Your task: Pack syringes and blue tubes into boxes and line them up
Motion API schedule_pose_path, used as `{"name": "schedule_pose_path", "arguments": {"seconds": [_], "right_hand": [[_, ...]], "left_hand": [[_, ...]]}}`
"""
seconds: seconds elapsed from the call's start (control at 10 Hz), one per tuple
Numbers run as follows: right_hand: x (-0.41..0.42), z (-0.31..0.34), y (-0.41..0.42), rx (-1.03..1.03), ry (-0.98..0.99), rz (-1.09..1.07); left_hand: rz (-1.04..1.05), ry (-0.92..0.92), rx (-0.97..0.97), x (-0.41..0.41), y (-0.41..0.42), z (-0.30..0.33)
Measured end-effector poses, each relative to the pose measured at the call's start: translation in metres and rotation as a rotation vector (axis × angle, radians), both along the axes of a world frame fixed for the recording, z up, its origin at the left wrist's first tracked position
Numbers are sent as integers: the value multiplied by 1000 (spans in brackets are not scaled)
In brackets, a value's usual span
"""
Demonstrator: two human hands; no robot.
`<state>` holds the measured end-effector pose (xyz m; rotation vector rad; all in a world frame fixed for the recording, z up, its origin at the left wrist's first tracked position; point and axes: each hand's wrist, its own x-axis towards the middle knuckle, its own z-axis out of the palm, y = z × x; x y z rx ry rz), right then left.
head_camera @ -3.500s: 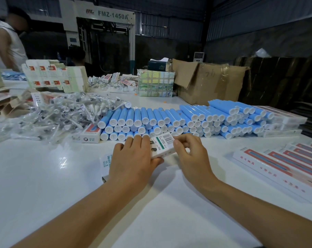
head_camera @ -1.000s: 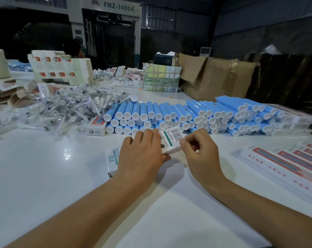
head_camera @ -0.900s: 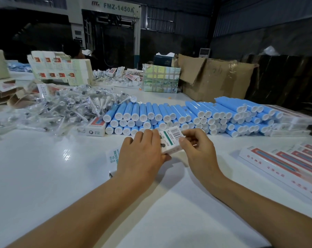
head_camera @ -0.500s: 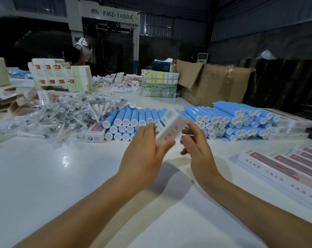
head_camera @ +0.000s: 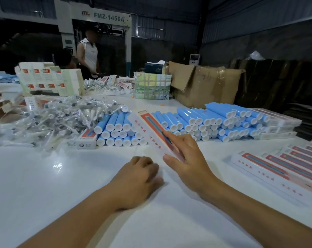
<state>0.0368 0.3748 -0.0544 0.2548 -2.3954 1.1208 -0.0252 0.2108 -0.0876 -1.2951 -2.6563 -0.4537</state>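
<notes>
Holding, head view: the right hand (head_camera: 188,159) pinches the near end of a long white-and-red box (head_camera: 154,133), thumb on its left edge, forefinger laid along its top face.
Box axis, head view: the box runs from the right hand away and leftward, its far end raised above the stacked blue tubes (head_camera: 205,120); it appears lifted clear of the table (head_camera: 44,185).
Left hand, head view: the left hand (head_camera: 139,178) rests on the table just left of the box's near end, fingers curled in, holding nothing visible and not touching the box.
Nearer hand: the right, already on the box; the left lies just beside it.
Destination, judged: the row of packed boxes (head_camera: 280,170) lies to the right, long axes roughly parallel to each other, so the held box would have to swing rightward and turn to match.
Obstacles: bare tabletop lies between hand and row; the tube stack stands close under the box's far end and could be brushed.
Surroundings: a heap of wrapped syringes (head_camera: 49,120) at left; a small carton (head_camera: 86,139) against the tubes; a cardboard case (head_camera: 205,83) and a standing person (head_camera: 88,54) beyond.
</notes>
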Motion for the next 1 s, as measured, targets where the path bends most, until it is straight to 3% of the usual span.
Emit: {"name": "schedule_pose_path", "arguments": {"seconds": [0.2, 0.4, 0.5, 0.6, 0.9, 1.0], "right_hand": [[31, 37, 38, 610, -6, -221], [104, 1, 106, 863, -232, -441], [118, -12, 152, 875, -283, -692], [118, -18, 179, 793, -299, -788], [118, -26, 186, 762, -313, -823], [128, -8, 181, 531, -206, -774]], "left_hand": [[36, 13, 22, -5, -4, -4], [14, -27, 93, -26, -8, -29], [45, -14, 18, -44, -12, -49], [58, -40, 39, -52, -13, -56], [27, -43, 125, -4, 0, -8], [40, -43, 51, 3, 7, -6]]}}
